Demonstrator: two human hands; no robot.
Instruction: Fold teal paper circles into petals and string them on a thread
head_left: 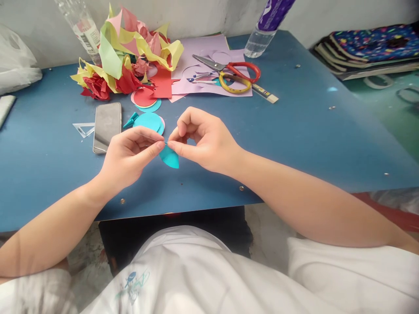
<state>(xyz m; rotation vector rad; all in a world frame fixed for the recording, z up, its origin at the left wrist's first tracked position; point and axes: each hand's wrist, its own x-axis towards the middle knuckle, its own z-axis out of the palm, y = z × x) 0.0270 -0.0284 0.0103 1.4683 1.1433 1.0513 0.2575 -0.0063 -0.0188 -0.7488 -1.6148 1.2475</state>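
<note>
A folded turquoise paper piece (pixel 170 158) hangs between my two hands over the table's front part. My left hand (pixel 126 155) is closed, thumb and fingertips pinching its upper left edge. A thin wire or thread (pixel 149 137) runs along those fingers; its ends are hard to make out. My right hand (pixel 206 139) pinches the top of the same piece between thumb and index finger, the other fingers curled. The fingertips almost meet. Just beyond my left hand lie turquoise paper circles (pixel 147 121) and a small teal cone-shaped item (pixel 131 120).
On the blue table (pixel 294 131) lie a phone (pixel 108 126), a set square (pixel 83 129), scissors (pixel 229 72), purple paper scraps (pixel 203 46) and red circles (pixel 144 97). Crumpled coloured paper (pixel 113 56) and two bottles (pixel 262 35) (pixel 85 32) stand along the wall. Books (pixel 376 48) lie right.
</note>
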